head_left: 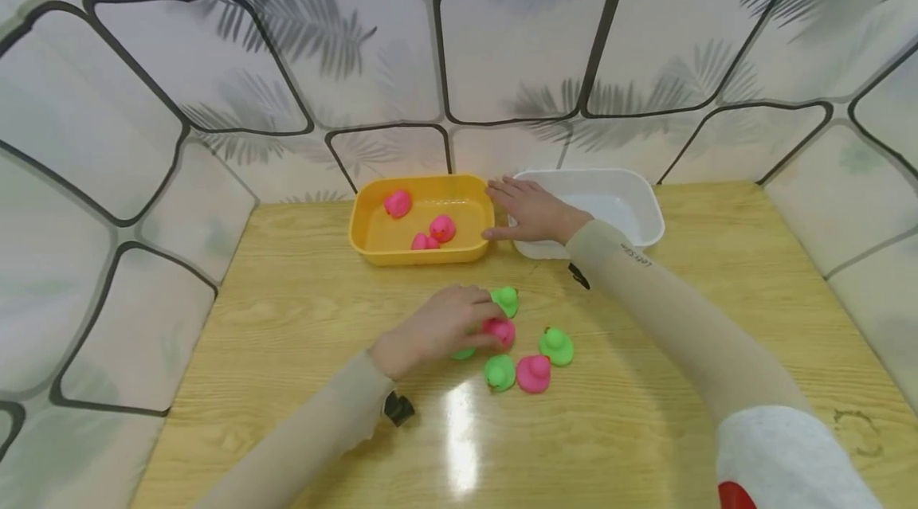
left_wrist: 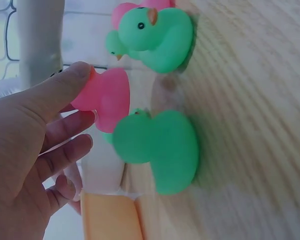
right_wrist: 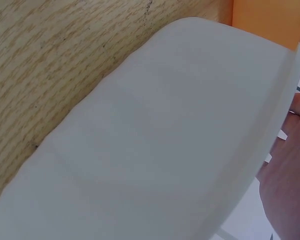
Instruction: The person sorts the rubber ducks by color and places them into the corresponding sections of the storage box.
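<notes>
My left hand point(head_left: 441, 326) pinches a pink toy duck point(left_wrist: 110, 97) between its thumb and fingertips, among the ducks in the middle of the table. Close beside it sits a green duck point(left_wrist: 165, 150), partly covered by the hand in the head view. Other green ducks point(head_left: 556, 346) and a second pink duck point(head_left: 534, 373) lie just to the right. My right hand point(head_left: 538, 213) is stretched over the left end of the white tub point(head_left: 610, 202), its fingers extended toward the right rim of the yellow tub point(head_left: 423, 256).
Several pink ducks point(head_left: 442, 228) lie inside the yellow tub. Both tubs stand side by side at the back of the wooden table point(head_left: 287, 318), against a patterned wall covering point(head_left: 523, 47). Dark straps hang at both wrists.
</notes>
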A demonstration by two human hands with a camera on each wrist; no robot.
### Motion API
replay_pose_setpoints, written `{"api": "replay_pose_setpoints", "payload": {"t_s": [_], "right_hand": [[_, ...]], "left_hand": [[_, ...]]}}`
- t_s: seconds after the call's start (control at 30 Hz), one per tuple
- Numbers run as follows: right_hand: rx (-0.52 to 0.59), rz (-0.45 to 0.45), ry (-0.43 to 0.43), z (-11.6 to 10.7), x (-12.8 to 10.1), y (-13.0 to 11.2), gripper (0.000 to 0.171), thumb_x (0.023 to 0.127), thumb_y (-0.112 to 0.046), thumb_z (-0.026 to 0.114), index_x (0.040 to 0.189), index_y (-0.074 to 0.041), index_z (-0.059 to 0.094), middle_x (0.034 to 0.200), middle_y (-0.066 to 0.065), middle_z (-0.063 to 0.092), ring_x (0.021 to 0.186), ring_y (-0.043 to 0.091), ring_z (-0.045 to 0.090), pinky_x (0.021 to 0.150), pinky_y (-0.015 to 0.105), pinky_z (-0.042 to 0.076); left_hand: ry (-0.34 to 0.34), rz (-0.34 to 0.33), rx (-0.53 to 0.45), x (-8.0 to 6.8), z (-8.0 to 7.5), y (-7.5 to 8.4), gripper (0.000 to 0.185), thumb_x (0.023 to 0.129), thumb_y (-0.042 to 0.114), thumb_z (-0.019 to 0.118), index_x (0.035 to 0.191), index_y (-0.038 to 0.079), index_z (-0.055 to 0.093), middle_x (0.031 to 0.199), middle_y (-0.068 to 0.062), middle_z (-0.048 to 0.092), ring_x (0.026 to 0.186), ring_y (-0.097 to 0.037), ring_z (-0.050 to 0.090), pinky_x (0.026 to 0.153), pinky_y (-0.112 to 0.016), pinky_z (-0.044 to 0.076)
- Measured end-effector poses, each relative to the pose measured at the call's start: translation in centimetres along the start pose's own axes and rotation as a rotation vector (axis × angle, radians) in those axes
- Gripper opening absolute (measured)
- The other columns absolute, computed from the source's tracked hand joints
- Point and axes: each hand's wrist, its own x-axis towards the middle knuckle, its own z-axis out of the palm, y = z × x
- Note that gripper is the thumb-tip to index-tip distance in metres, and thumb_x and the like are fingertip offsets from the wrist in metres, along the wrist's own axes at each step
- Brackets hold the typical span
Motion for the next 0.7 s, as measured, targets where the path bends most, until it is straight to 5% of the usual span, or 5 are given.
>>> {"api": "replay_pose_setpoints", "payload": {"t_s": [0.17, 0.4, 0.7], "right_hand": [[-0.008, 0.006, 0.004, -0.2, 0.1, 0.0, 0.097, 0.1, -0.066, 0.055, 0.165, -0.003, 0.021, 0.172, 0.017, 0.017, 0.16, 0.039, 0.009, 0.127, 0.054, 0.008], [-0.017, 0.011, -0.008, -0.3, 0.0, -0.1, 0.097, 0.1, -0.066, 0.054, 0.165, -0.002, 0.021, 0.172, 0.018, 0.017, 0.159, 0.039, 0.01, 0.127, 0.054, 0.009], [-0.002, 0.006, -0.014, -0.3, -0.1, -0.2, 0.096, 0.101, -0.063, 0.055, 0.165, -0.001, 0.02, 0.172, 0.019, 0.017, 0.159, 0.04, 0.009, 0.127, 0.054, 0.009]], "left_hand": [[0.037, 0.006, -0.011, -0.1, -0.7, -0.6, 0.028, 0.095, 0.03, 0.078, 0.118, 0.013, 0.076, 0.105, 0.001, 0.071, 0.095, -0.014, 0.065, 0.091, -0.03, 0.053], [0.027, -0.099, -0.087, -0.7, -2.8, -1.6, 0.029, 0.096, 0.035, 0.076, 0.116, 0.014, 0.076, 0.111, 0.001, 0.072, 0.105, -0.018, 0.065, 0.1, -0.037, 0.051], [0.125, -0.102, 0.007, -1.5, -4.7, -3.7, 0.029, 0.091, 0.033, 0.082, 0.11, 0.012, 0.077, 0.102, 0.0, 0.074, 0.093, -0.018, 0.066, 0.086, -0.035, 0.054]]}}
